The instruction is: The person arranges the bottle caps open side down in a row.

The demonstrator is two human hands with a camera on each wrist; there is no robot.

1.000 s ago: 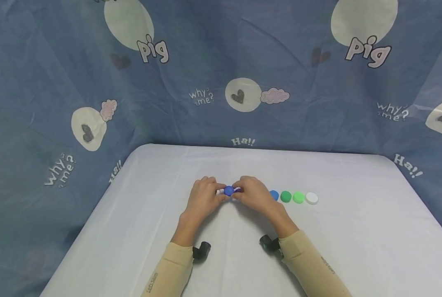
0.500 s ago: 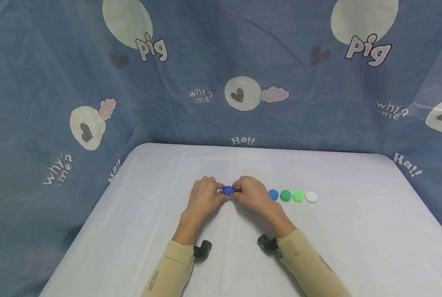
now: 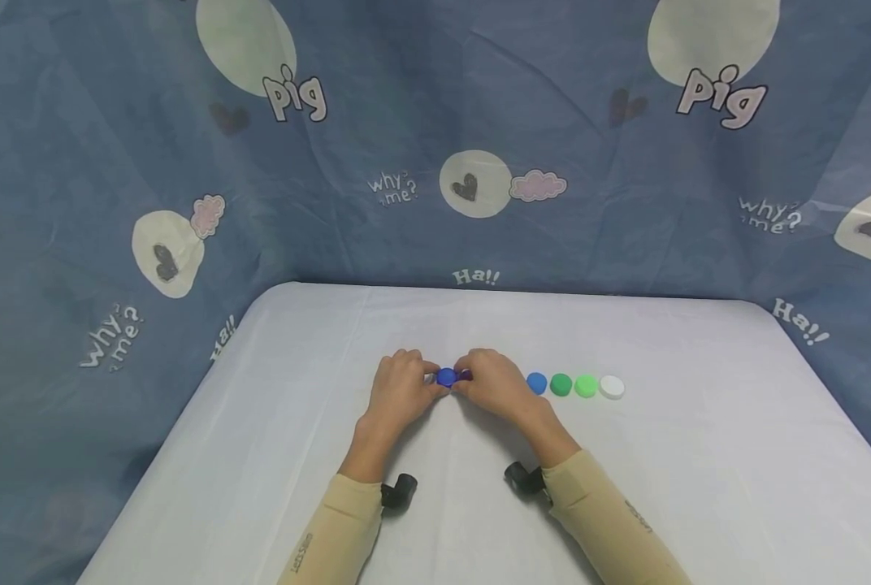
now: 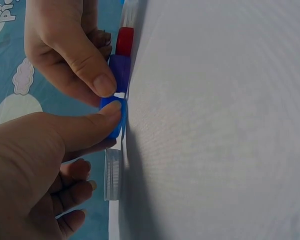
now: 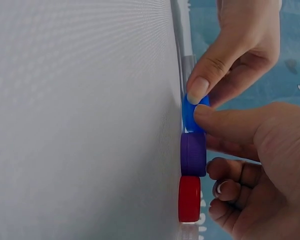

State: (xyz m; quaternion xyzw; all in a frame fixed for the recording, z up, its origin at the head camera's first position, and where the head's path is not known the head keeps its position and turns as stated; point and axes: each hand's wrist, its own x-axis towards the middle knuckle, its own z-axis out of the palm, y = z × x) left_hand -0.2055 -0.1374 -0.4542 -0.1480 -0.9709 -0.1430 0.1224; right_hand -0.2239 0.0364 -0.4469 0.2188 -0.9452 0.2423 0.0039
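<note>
A blue bottle cap sits in a row of caps on the white table, between both hands. My left hand pinches it from the left between thumb and forefinger. From the other side my right hand pinches the same cap, its thumb close to the left thumb in the left wrist view. Beside it stands a purple cap, followed by a red cap; the right hand hides the red one in the head view. On the left hand's side is a clear ribbed cap, mostly hidden by fingers in the head view.
To the right the row continues with another blue cap, a dark green cap, a light green cap and a white cap. A blue patterned curtain hangs behind the white table.
Both hands keep their pinch on the blue cap and barely move. The whole head view has shifted slightly.
</note>
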